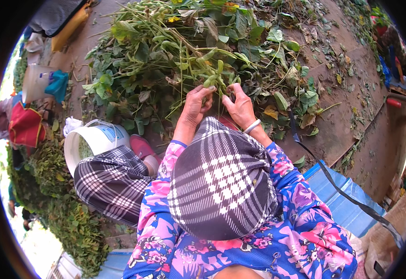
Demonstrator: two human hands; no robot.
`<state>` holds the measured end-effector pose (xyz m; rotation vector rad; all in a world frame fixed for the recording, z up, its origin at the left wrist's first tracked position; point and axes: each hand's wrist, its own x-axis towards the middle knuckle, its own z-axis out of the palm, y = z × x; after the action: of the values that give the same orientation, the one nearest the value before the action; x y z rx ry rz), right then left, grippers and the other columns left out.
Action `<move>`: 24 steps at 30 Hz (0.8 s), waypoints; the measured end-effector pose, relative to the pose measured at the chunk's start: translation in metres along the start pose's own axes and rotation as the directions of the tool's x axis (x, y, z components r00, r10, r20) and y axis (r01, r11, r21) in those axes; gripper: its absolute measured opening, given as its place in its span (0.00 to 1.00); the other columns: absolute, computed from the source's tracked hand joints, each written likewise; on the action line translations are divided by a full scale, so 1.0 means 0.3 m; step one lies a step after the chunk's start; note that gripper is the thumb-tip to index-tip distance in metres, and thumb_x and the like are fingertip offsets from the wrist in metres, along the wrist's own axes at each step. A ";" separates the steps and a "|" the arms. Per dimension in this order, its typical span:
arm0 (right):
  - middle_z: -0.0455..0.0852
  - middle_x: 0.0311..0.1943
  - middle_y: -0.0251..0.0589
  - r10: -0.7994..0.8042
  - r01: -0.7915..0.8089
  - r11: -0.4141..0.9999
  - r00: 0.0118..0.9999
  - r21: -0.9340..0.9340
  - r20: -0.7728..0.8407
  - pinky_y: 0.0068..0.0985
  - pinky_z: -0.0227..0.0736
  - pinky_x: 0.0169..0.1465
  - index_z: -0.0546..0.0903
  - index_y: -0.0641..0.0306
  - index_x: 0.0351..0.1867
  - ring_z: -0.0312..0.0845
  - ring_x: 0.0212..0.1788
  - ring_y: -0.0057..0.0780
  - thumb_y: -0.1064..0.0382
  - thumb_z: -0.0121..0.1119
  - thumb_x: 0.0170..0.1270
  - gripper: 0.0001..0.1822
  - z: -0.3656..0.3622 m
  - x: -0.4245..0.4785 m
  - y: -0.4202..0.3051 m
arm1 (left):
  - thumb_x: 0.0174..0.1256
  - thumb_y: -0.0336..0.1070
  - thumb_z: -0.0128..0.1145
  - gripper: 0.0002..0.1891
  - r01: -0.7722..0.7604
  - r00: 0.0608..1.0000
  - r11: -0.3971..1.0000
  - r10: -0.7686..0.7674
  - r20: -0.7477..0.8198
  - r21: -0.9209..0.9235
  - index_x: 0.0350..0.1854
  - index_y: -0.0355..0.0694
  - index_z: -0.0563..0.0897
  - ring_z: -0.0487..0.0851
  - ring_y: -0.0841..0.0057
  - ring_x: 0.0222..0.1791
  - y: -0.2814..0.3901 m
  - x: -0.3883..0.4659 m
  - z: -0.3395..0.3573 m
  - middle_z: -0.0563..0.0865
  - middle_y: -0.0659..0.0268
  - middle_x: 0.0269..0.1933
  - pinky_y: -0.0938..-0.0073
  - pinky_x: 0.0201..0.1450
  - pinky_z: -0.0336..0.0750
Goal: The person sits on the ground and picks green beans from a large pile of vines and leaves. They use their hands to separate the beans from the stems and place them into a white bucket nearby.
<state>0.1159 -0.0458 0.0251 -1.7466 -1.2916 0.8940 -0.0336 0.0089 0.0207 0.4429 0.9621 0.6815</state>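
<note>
A cluster of green soybean pods (pixel 214 79) on a stalk stands up between my two hands. My left hand (pixel 196 104) pinches it from the left, thumb and forefinger near its base. Curled against the right side of the cluster is my right hand (pixel 239 106), with a pale bangle (pixel 252 126) at its wrist; its palm side is partly hidden. Just beyond the hands lies a large heap of cut soybean plants (pixel 147 62), with pods, stems and green, yellow and withered leaves.
An open white bucket (pixel 76 150) with greenery inside lies tipped beside my plaid-covered knee (pixel 110 181). Farther left stands another pale bucket (pixel 35 83) with a teal cloth. A dark strap (pixel 335 183) crosses blue sheeting (pixel 349 202) at right. More plants (pixel 63 216) are piled at lower left.
</note>
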 end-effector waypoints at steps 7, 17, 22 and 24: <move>0.82 0.25 0.53 -0.125 0.143 0.977 0.986 -0.161 0.113 0.38 0.73 0.32 0.72 0.60 0.46 0.80 0.30 0.52 0.61 0.57 0.59 0.15 -0.007 0.007 -0.094 | 0.61 0.34 0.59 0.05 -0.010 0.999 1.000 0.011 -0.032 0.027 0.37 0.40 0.81 0.68 0.90 0.17 0.012 -0.015 0.023 0.76 0.75 0.24 0.90 0.16 0.54; 0.81 0.26 0.55 -0.171 0.186 0.968 0.980 -0.167 0.103 0.39 0.72 0.30 0.73 0.63 0.39 0.78 0.29 0.54 0.60 0.57 0.62 0.10 -0.016 0.014 -0.088 | 0.67 0.40 0.55 0.07 0.054 0.998 0.998 -0.055 -0.027 -0.039 0.39 0.43 0.80 0.70 0.90 0.19 -0.012 -0.011 0.015 0.78 0.75 0.25 0.91 0.17 0.57; 0.81 0.23 0.48 -0.032 0.017 0.990 0.994 0.138 0.104 0.29 0.73 0.29 0.75 0.66 0.39 0.79 0.24 0.35 0.60 0.56 0.64 0.10 0.023 -0.014 -0.067 | 0.67 0.39 0.55 0.07 0.056 0.997 0.989 -0.048 0.060 -0.137 0.40 0.42 0.81 0.69 0.90 0.18 -0.040 -0.004 -0.012 0.78 0.75 0.25 0.91 0.14 0.54; 0.80 0.20 0.39 0.064 -0.111 0.955 0.983 0.277 0.170 0.25 0.71 0.27 0.74 0.66 0.39 0.75 0.21 0.23 0.59 0.52 0.67 0.11 0.029 -0.022 -0.068 | 0.66 0.36 0.57 0.07 0.055 0.996 0.990 -0.045 0.081 -0.131 0.41 0.41 0.82 0.68 0.91 0.18 -0.030 -0.017 -0.005 0.77 0.76 0.25 0.91 0.15 0.55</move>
<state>0.0980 -0.0467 0.0399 -1.5385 -1.1253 1.2292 -0.0340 -0.0009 0.0175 0.3242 0.8459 0.6741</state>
